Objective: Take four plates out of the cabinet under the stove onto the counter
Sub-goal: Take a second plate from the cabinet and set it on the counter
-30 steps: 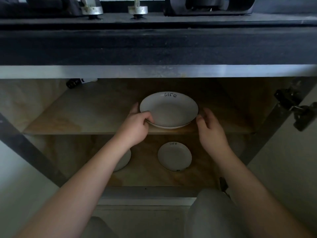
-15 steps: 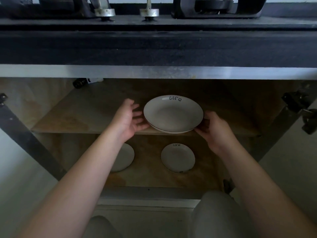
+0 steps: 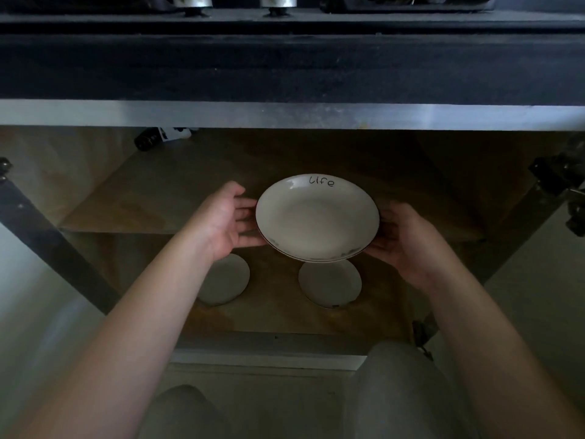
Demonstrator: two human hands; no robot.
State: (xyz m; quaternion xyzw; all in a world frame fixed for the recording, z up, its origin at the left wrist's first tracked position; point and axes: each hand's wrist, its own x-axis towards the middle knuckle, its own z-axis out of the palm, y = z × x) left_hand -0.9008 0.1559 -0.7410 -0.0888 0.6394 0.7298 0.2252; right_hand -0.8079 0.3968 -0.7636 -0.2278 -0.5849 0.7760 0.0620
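A white plate (image 3: 316, 217) with "life" written on its far rim is held level over the front edge of the upper cabinet shelf (image 3: 152, 198). My left hand (image 3: 226, 221) has its fingers stretched under the plate's left edge, thumb off the rim. My right hand (image 3: 408, 239) grips the right edge, fingers curled beneath. Two more white plates lie on the lower shelf, one at the left (image 3: 226, 282) partly behind my left forearm, one at the middle (image 3: 330, 286) partly behind the held plate.
The dark counter edge (image 3: 285, 64) with the stove overhangs the cabinet, a metal strip (image 3: 285, 114) below it. A dark bottle-like object (image 3: 148, 141) lies at the upper shelf's back left. Door hinges (image 3: 557, 177) stick out at the right. My knees (image 3: 402, 391) are below.
The plate has come off the upper shelf and toward me. My left hand let go of the rim and moved its fingers under the plate; my right hand took hold of the right edge.
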